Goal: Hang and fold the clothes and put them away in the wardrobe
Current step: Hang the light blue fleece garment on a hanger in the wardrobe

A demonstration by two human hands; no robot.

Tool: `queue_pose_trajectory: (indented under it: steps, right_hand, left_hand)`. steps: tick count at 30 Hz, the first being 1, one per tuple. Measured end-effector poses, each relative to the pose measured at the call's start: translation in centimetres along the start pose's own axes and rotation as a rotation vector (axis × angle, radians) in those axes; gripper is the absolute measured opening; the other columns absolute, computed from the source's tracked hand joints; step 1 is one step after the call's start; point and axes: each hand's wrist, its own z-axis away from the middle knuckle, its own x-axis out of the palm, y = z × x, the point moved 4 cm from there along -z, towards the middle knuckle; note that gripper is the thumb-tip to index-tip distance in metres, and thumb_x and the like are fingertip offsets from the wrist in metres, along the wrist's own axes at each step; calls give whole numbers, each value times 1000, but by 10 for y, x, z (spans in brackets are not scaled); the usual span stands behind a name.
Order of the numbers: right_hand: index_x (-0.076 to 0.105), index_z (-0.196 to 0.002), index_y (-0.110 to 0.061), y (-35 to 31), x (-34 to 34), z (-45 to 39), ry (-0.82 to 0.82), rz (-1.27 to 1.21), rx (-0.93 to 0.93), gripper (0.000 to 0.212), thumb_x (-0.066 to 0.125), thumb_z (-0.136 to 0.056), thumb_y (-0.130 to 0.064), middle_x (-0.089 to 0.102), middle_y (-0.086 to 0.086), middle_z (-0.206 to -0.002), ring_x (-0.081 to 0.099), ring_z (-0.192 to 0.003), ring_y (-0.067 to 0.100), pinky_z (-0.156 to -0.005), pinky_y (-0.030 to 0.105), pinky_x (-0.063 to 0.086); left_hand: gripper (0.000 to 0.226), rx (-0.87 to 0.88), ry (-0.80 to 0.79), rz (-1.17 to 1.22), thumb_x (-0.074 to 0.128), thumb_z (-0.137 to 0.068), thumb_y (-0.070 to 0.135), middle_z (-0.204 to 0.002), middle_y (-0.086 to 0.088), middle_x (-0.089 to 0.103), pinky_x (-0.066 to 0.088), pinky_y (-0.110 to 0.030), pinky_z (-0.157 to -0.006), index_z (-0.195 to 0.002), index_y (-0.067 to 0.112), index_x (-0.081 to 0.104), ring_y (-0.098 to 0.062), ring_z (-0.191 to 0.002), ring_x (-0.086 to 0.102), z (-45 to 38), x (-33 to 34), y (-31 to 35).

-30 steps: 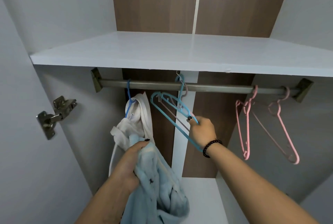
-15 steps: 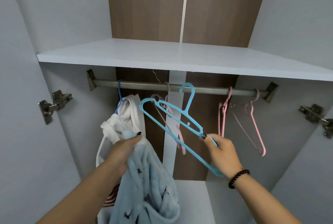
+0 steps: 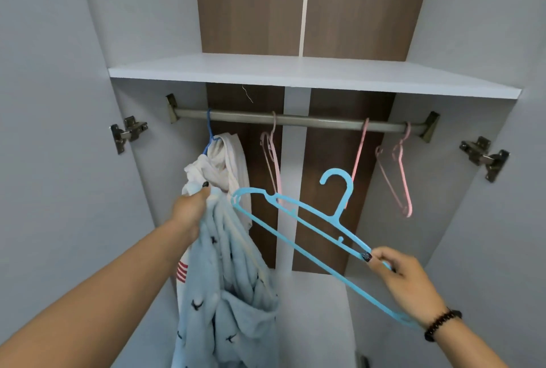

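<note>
Wardrobe (image 3: 88, 101) open, my view looks into it. Rod (image 3: 310, 120) under the shelf (image 3: 295, 75) carries: a dark blue hanger (image 3: 210, 131) at left with a white garment (image 3: 227, 160) bunched on it, then three pink hangers (image 3: 273, 160), all bare. My left hand (image 3: 192, 211) has its grip closed on a pale blue fleece garment (image 3: 224, 293), held up against the white one, rest hanging down. My right hand (image 3: 410, 285) pinches one end of a light blue hanger (image 3: 298, 219), off the rod, held tilted in front of the wardrobe, hook up. Beaded bracelet (image 3: 440, 324) on right wrist. Door hinges (image 3: 127, 134) on both side walls.
</note>
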Motion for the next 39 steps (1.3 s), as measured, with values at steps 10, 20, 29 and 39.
queue_pose_trajectory:
  steps: [10, 20, 29, 39]
  right_hand:
    - [59, -64, -35, -19, -4, 93, -38, 40, 19, 24, 56, -88, -34, 46, -8, -46, 37, -45, 2, -49, 15, 32]
    - [55, -69, -29, -48, 69, 171, -116, 232, 59, 27, 53, -95, -22, 63, 0, -62, 55, -54, 7, -55, 16, 43]
    - [55, -87, -24, -66, 92, 193, -252, 385, 8, 23, 40, -98, -38, 54, -5, -65, 51, -62, 17, -63, 31, 46]
    - [53, -82, -23, -70, 19, 182, -259, 532, 10, 24, 41, -99, -36, 59, -2, -70, 55, -66, 20, -60, 31, 46]
  left_hand:
    - [49, -139, -120, -22, 72, -82, 38, -108, -13, 67, 53, -41, -86, -117, 6, 59, -31, -97, 65, 33, -26, -23]
    - [49, -144, -296, -119, 76, -73, 46, -100, -11, 72, 53, -49, -91, -108, 13, 66, -31, -93, 69, 69, -82, -38]
    - [56, -112, -260, -99, 79, -64, 49, -97, -10, 72, 54, -48, -89, -104, 13, 66, -30, -91, 69, 115, -92, -20]
    - [57, -154, -197, -106, 76, -59, 52, -95, -10, 72, 55, -49, -85, -102, 16, 65, -33, -88, 69, 143, -80, -18]
